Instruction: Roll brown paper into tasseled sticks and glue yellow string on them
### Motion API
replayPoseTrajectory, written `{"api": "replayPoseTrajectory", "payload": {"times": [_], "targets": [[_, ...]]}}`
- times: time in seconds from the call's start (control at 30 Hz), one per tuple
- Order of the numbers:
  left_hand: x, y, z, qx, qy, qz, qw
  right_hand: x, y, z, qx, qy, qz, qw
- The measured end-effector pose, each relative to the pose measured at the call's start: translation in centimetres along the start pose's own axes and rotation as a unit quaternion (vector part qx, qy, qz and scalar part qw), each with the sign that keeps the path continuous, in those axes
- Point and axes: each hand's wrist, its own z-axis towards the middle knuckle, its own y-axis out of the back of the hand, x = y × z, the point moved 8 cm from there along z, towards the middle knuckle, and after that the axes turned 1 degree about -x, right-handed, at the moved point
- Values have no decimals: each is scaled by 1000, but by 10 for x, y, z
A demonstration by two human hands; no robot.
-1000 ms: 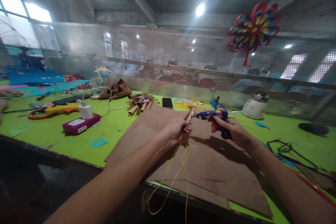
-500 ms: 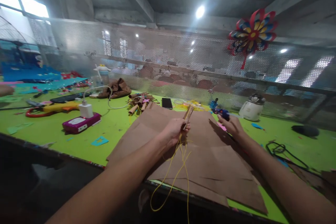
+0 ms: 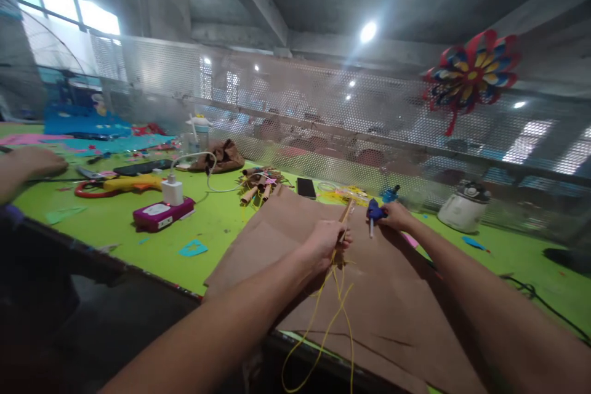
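My left hand [image 3: 327,245] is closed around a narrow brown paper roll [image 3: 346,214], its upper end pointing up and away from me. Long yellow strings [image 3: 349,326] hang below that fist and loop down past the table edge. To the right, my right hand [image 3: 398,217] grips a blue hot glue gun [image 3: 375,212], and a white glue stick [image 3: 372,229] juts from it toward me. A small gap separates the glue gun from the roll. Under both hands lies a large brown paper sheet [image 3: 272,240], creased and partly in shadow.
Several paper rolls [image 3: 258,188] lie behind the sheet, near a black phone [image 3: 306,188] and yellow string [image 3: 351,193]. Left are a purple power strip [image 3: 159,214], a yellow-handled tool [image 3: 133,183] and another person's hand [image 3: 41,162]. A white bottle [image 3: 463,209] stands right.
My right hand has brought the glue gun in toward the paper roll and turned it, so its white stick shows. The other person's hand reaches further in. The view has shifted left.
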Motion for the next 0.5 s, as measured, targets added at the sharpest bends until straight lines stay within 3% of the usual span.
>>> {"api": "replayPoseTrajectory", "payload": {"times": [0.13,0.27,0.43,0.5], "targets": [[1,-1,1,3,-1,4,1000,0,2,-8,4,16,38,999],[2,-4,-1,13,1,12,1000,10,33,-34,-66,-4,89,994],[1,-12,-6,45,-19,43,998,61,58,-88,-115,-7,213,970],[-1,-15,-7,57,-44,77,994,80,56,-104,-109,-12,343,933]]}}
